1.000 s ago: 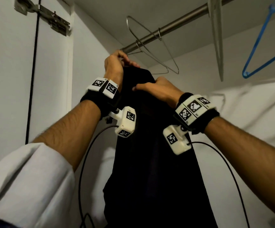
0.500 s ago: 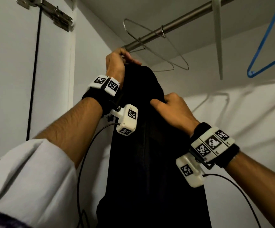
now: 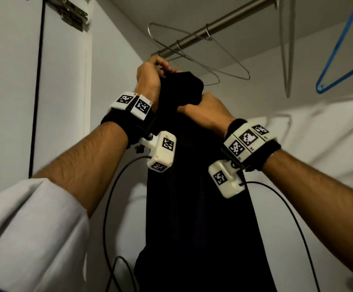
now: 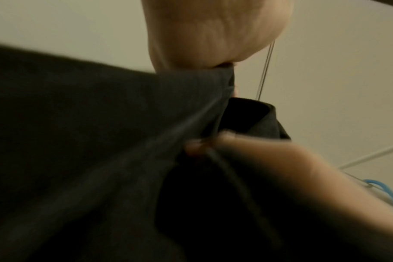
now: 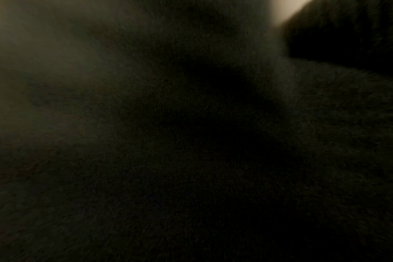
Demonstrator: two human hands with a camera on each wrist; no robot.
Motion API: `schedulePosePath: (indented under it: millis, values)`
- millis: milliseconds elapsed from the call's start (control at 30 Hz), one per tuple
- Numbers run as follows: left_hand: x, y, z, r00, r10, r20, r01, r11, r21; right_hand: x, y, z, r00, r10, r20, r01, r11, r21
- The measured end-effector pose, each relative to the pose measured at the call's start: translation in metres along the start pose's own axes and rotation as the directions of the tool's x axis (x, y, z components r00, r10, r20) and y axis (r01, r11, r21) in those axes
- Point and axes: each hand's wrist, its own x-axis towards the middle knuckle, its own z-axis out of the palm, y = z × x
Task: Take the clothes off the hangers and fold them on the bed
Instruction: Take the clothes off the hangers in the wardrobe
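Left hand [image 3: 150, 79] grips top of black cloth [image 3: 194, 186]; right hand [image 3: 205, 112] pinches it lower. Best: pull down slow, keep hanger still.

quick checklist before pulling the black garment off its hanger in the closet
1. Left hand grips the top of the black garment, just under the rod: ok.
2. Right hand grips the garment's folded top edge lower down: ok, fingers curled into the cloth.
3. Garment's own hanger located: cannot tell, the cloth and the left hand hide it.
4. Garment free of the rod: cannot tell, its top is still bunched up close beneath it.
5. Empty wire hangers clear of the garment: cannot tell, they hang right beside its top.
6. Blue hanger out of the way: ok, far to the right.
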Motion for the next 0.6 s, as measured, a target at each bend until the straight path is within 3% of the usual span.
schedulePosePath:
  millis: [300, 600]
  values:
    - [0.0, -0.003, -0.003, 0.997, -0.046, 0.057, 0.048, 0.998, -0.037, -0.034, 0.027, 0.009, 0.997, -0.025, -0.079, 0.031, 0.997, 0.072]
    - [0.012, -0.005, -0.012, 0.993, -0.035, 0.112, 0.043, 0.997, -0.071, -0.069, 0.038, 0.006, 0.999, -0.049, -0.005, 0.049, 0.97, 0.238]
